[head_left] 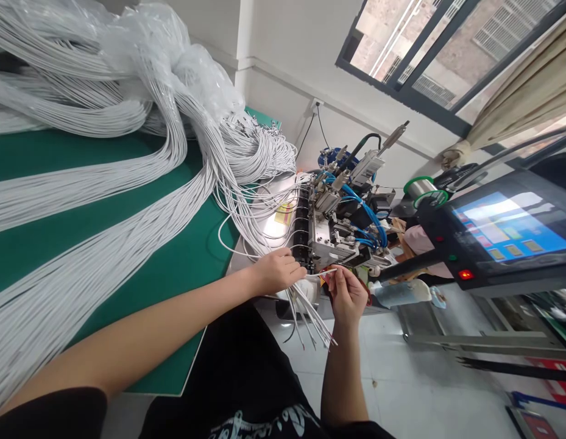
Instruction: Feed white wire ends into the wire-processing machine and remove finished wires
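Between my two hands a thin white cable (320, 274) stretches in front of the machine. My left hand (279, 271) is closed around it, above a bundle of loose cable ends (312, 314) that hang past the table edge. The fingertips of my right hand (346, 294) pinch the cable near its end. Just beyond my hands stands a wire-processing machine (337, 225) with blue air tubes. Several cables run into a black slotted holder (301, 222) along its near side. The exact cable tip is too small to make out.
Big bundles of white cables (173, 207), partly in clear plastic, lie across the green table (209, 244). A control screen (511, 225) on an arm stands at the right, with a solder wire spool (422, 190) beside it. A window (410, 49) is behind.
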### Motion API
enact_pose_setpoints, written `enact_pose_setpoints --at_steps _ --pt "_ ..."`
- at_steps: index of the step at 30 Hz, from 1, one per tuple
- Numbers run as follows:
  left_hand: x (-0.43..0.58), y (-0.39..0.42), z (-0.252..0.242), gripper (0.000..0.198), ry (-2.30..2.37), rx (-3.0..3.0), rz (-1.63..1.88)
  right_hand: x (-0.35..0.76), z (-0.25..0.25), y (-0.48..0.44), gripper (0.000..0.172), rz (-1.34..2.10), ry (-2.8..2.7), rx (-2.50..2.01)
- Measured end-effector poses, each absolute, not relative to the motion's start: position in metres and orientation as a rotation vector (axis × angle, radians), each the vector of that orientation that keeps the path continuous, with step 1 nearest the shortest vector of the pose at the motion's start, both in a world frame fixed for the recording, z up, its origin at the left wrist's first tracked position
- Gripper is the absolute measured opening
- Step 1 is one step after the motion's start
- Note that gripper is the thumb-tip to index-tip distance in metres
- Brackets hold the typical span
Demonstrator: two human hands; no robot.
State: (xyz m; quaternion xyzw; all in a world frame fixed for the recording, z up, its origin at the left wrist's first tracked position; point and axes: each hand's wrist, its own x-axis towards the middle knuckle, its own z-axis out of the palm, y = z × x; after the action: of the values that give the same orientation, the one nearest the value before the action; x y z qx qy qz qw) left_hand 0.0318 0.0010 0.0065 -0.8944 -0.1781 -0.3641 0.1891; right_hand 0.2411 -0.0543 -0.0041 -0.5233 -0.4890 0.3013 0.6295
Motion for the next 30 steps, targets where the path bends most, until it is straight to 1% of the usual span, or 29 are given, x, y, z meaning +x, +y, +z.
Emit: enact_pose_setpoints --at_steps 5,9,11,16,23,26,30 --pt "0.030 0.002 0.008 0.017 -0.458 -2.518 -1.075 0.242 -0.002 -0.052 0.022 0.886 -1.090 -1.136" --pt "0.028 0.001 0.010 0.018 -0.476 -2.481 -1.031 0.250 -0.003 -0.047 0.026 0.994 -1.098 -1.224" --pt "0.027 0.001 0.010 0.018 -0.523 -2.474 -1.004 0.253 -0.002 -0.045 0.028 0.948 -1.183 -1.331" --pt "0.028 0.001 0.007 0.019 -0.617 -2.506 -0.928 0.253 -0.001 -0.042 0.028 0.693 -1.426 -1.592" --pt "0.029 0.000 0.006 0.022 -0.750 -2.484 -0.922 0.249 -0.005 -0.029 0.028 0.599 -1.553 -1.577" --pt "0.030 0.001 0.004 0.023 -0.819 -2.528 -0.874 0.250 -0.011 -0.022 0.030 0.684 -1.565 -1.519" --pt "0.030 0.003 0.000 0.024 -0.850 -2.593 -0.836 0.249 -0.025 -0.016 0.031 0.942 -1.351 -1.408"
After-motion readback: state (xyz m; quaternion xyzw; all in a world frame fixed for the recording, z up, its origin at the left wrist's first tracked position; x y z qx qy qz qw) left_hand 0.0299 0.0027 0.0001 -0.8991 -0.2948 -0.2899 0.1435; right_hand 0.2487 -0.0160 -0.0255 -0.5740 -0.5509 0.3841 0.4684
